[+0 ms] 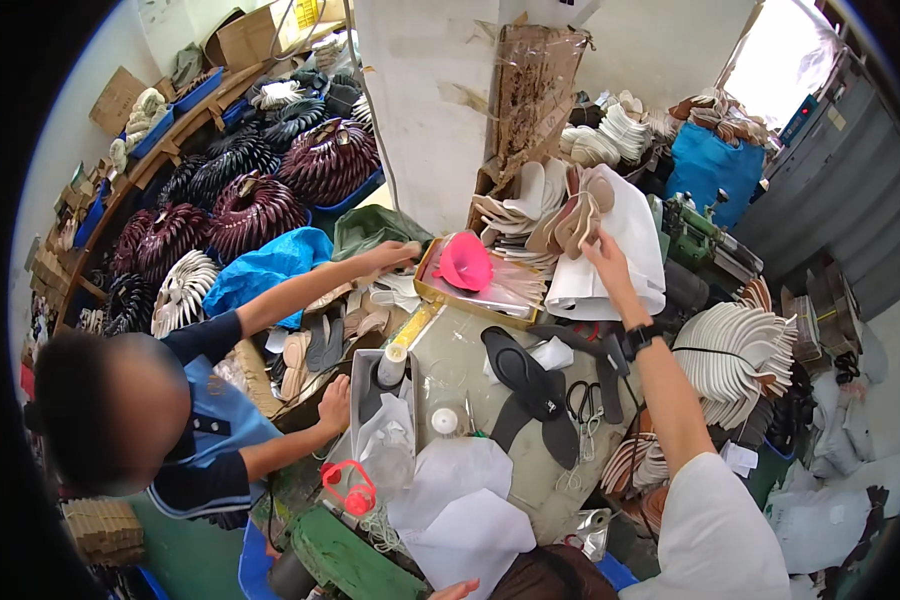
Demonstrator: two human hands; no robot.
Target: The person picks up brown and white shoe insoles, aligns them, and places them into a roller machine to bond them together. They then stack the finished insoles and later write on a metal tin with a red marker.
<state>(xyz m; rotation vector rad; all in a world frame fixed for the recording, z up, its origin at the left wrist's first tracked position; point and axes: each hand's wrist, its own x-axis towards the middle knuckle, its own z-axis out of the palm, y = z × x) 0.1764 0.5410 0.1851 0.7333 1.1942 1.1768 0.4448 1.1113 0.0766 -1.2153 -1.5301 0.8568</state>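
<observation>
My right arm stretches far forward across the table. My right hand (610,262) is closed at the lower end of some tan insoles (585,210), beside a standing stack of pale insoles (520,205). Only part of my left hand (456,590) shows at the lower edge, fingers extended with nothing in them, near white sheets (465,535). Between my arms, a black flip-flop (525,375) lies over dark sole pieces (560,435). Black-handled scissors (584,402) are to their right.
At left, a co-worker in a blue shirt (220,425) reaches over the table. A pink funnel (465,262) sits in a yellow-edged box (515,315). A grey box (365,400) and plastic bottle (444,422) stand nearer. Bundled white soles (735,365) flank my right arm.
</observation>
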